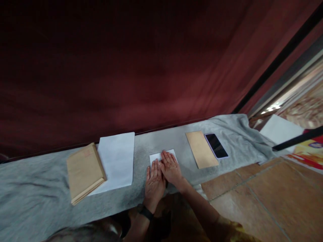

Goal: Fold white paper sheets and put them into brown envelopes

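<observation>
We lay both hands flat on a small white sheet of paper (pixel 154 157) at the middle of the grey cloth (pixel 181 143). Our left hand (pixel 154 183) is spread palm down, fingers straight and close together, over the sheet's near left part; our right hand (pixel 171 169) lies the same way on its right part, its thumb side against the left fingers. Neither hand grips anything; the sheet's far edge shows beyond our fingertips. A black wristband (pixel 145 212) circles our left wrist. To the left we see a larger white sheet (pixel 118 161), its left side partly under a stack of brown envelopes (pixel 84 171). To the right lies a single brown envelope (pixel 201 149), with a smartphone (pixel 217 146) just beside its right edge. A dark red curtain (pixel 126 74) hangs on the far side.
</observation>
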A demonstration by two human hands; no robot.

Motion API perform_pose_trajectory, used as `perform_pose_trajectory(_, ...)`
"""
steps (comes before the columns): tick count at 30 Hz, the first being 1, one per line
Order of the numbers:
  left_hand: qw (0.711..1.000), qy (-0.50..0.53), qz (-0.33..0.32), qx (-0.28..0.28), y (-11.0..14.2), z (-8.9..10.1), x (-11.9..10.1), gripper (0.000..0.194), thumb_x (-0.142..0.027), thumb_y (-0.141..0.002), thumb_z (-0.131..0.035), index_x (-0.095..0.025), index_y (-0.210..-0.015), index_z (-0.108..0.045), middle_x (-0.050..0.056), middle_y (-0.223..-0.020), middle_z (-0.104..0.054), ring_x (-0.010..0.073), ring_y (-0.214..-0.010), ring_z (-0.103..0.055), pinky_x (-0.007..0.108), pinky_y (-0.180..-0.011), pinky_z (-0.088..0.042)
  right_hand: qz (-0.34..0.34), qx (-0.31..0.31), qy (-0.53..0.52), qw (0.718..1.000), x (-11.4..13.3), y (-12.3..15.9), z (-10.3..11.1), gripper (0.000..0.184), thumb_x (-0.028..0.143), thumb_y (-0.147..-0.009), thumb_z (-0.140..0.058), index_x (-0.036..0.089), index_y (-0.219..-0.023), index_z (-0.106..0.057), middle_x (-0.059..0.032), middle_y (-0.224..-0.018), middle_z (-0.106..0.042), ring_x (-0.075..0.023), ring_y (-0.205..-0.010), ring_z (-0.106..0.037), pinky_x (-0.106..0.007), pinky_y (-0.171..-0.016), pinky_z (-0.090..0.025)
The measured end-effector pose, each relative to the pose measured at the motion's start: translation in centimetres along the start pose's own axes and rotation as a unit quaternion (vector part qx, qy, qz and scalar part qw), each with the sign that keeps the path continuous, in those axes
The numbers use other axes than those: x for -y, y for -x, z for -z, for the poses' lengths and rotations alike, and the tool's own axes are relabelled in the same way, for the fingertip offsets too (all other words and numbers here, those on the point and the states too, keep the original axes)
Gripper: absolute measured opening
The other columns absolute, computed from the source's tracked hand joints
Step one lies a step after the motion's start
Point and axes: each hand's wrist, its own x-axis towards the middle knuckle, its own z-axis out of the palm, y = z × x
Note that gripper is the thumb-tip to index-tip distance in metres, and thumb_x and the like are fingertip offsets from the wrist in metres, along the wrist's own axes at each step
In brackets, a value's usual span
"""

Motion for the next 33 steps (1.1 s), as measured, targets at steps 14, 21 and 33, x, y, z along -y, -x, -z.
perform_pose_trajectory(14,0.995,0.041,0.056,-0.065,0.3,-0.1,0.5,0.06,-0.04,-0.103,-0.031,-0.006,-0.152,-0.036,0.022,-0.15,-0.049,0.0315,-0.144,-0.042,0.053,-0.115,-0.039,-0.024,-0.031,0.035,0.999,-4.3,1.2,1.0,0.061,0.042,-0.106,-0.038,0.008,-0.155,-0.031,-0.0177,-0.156,-0.042,-0.0256,-0.146,-0.036,-0.047,-0.12,-0.027)
perform_pose_trajectory(21,0.997,0.052,0.036,-0.034,-4.2,0.2,-0.7,0.059,-0.039,-0.103,-0.031,-0.003,-0.15,-0.04,0.021,-0.155,-0.043,0.0291,-0.148,-0.034,0.05,-0.12,-0.033,-0.035,-0.007,0.036,0.999,-4.1,1.2,1.0,0.058,0.038,-0.105,-0.038,0.006,-0.154,-0.034,-0.0168,-0.157,-0.039,-0.0265,-0.148,-0.034,-0.047,-0.121,-0.025)
perform_pose_trajectory(33,0.995,0.018,0.057,-0.078,-2.9,-0.7,2.1,0.066,-0.043,-0.103,-0.026,-0.001,-0.152,-0.035,0.025,-0.153,-0.043,0.0337,-0.146,-0.037,0.054,-0.118,-0.031,-0.057,-0.036,0.038,0.997,-3.7,1.0,0.6,0.06,0.04,-0.105,-0.037,0.007,-0.155,-0.032,-0.0159,-0.158,-0.039,-0.0259,-0.147,-0.035,-0.046,-0.121,-0.025)
